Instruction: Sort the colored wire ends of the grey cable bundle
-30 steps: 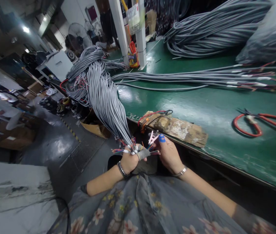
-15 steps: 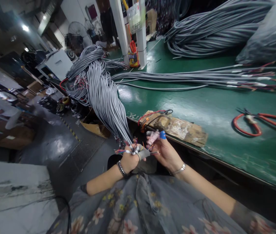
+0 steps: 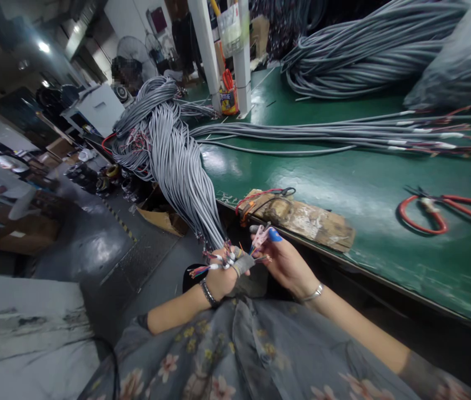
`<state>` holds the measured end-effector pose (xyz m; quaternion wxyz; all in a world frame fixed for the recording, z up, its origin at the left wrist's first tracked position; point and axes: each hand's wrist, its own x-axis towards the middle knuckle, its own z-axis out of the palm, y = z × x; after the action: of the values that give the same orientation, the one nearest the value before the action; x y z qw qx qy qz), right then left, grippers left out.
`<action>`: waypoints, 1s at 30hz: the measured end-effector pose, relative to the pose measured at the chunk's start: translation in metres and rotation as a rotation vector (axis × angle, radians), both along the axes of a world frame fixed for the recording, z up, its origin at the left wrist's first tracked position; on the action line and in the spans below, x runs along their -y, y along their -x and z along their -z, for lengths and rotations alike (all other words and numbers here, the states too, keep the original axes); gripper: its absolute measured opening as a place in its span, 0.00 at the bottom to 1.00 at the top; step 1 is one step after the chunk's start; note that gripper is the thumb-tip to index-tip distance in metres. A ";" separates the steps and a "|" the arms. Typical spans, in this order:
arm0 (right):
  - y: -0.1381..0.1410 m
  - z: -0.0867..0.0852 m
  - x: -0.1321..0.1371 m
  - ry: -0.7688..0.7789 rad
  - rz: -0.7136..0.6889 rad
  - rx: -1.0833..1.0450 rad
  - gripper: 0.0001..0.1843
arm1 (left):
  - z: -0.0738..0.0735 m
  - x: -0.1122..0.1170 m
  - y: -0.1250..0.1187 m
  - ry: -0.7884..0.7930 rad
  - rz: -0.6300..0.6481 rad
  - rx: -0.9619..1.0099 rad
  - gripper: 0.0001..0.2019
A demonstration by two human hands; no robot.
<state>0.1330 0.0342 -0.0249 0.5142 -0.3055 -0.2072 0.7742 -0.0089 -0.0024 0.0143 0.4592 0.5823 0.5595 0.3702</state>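
Note:
My left hand (image 3: pixel 224 280), its thumb wrapped in grey tape, is closed around the ends of several grey cables (image 3: pixel 196 194). White bands and stripped, coloured wires (image 3: pixel 200 270) stick out on both sides of that fist. Just to the right, my right hand (image 3: pixel 287 264) has blue tape on one digit and pinches a small pink clip-like piece (image 3: pixel 260 237), whose exact kind is hard to make out. The pink piece is close against the coloured wires that rise from my left hand. My right fingertips are partly hidden behind it.
A worn wooden block (image 3: pixel 302 216) with a red cord lies along the edge of the green table (image 3: pixel 369 194). Red-handled pliers (image 3: pixel 422 214) rest farther right. Loose grey cables (image 3: pixel 302 130) stretch across the table, and a big cable coil (image 3: pixel 364 50) lies behind.
The pink piece has turned more upright and come nearer the wires. My left fist has rolled slightly, and its wire ends now point lower left.

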 end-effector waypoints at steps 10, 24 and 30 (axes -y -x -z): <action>0.002 0.006 -0.004 0.084 0.030 -0.067 0.20 | 0.003 -0.003 -0.007 0.081 -0.097 0.054 0.20; 0.002 0.008 -0.003 0.041 -0.022 -0.176 0.19 | 0.003 -0.001 -0.002 0.034 -0.019 0.056 0.22; 0.000 0.007 -0.001 0.033 -0.041 -0.174 0.18 | 0.013 0.006 0.006 0.030 -0.016 0.095 0.19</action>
<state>0.1335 0.0354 -0.0321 0.5090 -0.2412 -0.1550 0.8116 -0.0154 -0.0079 0.0015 0.4909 0.5524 0.5472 0.3929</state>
